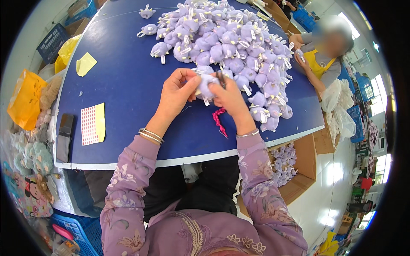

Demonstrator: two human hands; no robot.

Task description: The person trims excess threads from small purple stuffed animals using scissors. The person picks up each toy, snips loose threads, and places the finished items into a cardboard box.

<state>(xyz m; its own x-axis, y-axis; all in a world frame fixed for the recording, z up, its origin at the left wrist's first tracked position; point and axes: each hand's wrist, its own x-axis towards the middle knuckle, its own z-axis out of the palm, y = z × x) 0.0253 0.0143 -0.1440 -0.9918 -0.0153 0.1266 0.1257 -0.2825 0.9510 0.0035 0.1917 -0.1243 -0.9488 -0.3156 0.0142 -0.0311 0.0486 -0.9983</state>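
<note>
Between my two hands is a small purple plush toy [206, 90] with a white tag, held just above the blue table. My left hand [179, 90] pinches its left side between thumb and fingers. My right hand [230, 97] is closed against its right side and also holds dark thread snips [221, 79], whose blades point up and away from me. Right behind my hands, a large heap of similar purple plush toys [230, 45] with white tags covers the far part of the table. A twisted pink cord [219, 122] lies by my right wrist, seemingly trailing from beneath that hand.
On the table's left lie a sticker sheet [92, 123], a yellow paper [86, 64] and a dark phone-like object [65, 137]. A cardboard box [301, 170] of purple toys stands below the right edge. Across the table's right side, a co-worker in a yellow apron [318, 64] handles something small.
</note>
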